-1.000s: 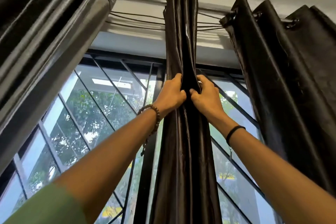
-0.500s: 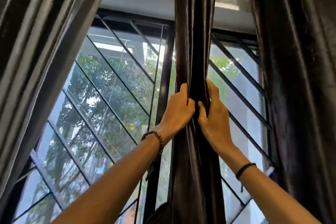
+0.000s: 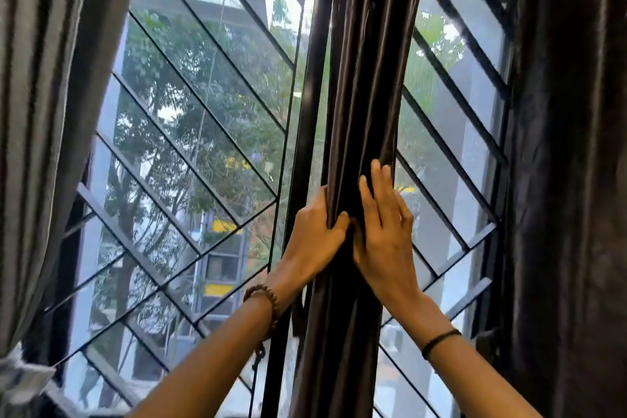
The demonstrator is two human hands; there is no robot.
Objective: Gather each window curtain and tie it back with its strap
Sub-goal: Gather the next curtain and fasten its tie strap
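A dark, glossy middle curtain (image 3: 366, 78) hangs bunched into narrow folds in front of the window's centre post. My left hand (image 3: 314, 237) grips its left folds, thumb pressed into the cloth. My right hand (image 3: 383, 231) lies against the right folds with its fingers stretched upward along them. The two hands touch at the curtain's middle. A dark curtain (image 3: 570, 180) hangs at the right, and a greyer curtain (image 3: 37, 112) at the left. I see no loose strap in either hand.
Behind the curtains is a window (image 3: 203, 132) with diagonal metal bars and trees and buildings outside. At the lower left the left curtain narrows into a pale gathered band (image 3: 20, 373). A thin cord (image 3: 252, 380) dangles below my left wrist.
My view has tilted down, so the curtain rod has left the frame. Both hands have slid down the middle curtain, and my right hand's fingers have straightened.
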